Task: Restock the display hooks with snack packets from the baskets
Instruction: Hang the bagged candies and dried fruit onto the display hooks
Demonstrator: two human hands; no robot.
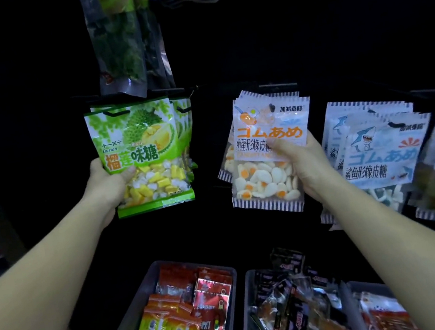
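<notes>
Our left hand [109, 184] grips the front durian candy packet [141, 149], thumb across its face and fingers hidden behind. The packet hangs on a black hook [117, 113], ahead of others like it. Our right hand [308, 167] pinches a fried-egg gummy packet [267, 176], thumb in front, against its hanging stack. Below, the left basket [136, 304] and the right basket [247, 293] hold snack packets.

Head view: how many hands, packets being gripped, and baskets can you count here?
Hands: 2, left hand and right hand
Packets gripped: 2, green durian packet and egg gummy packet
Baskets: 3, left basket, middle basket, right basket partly cut off
Total: 7
</notes>
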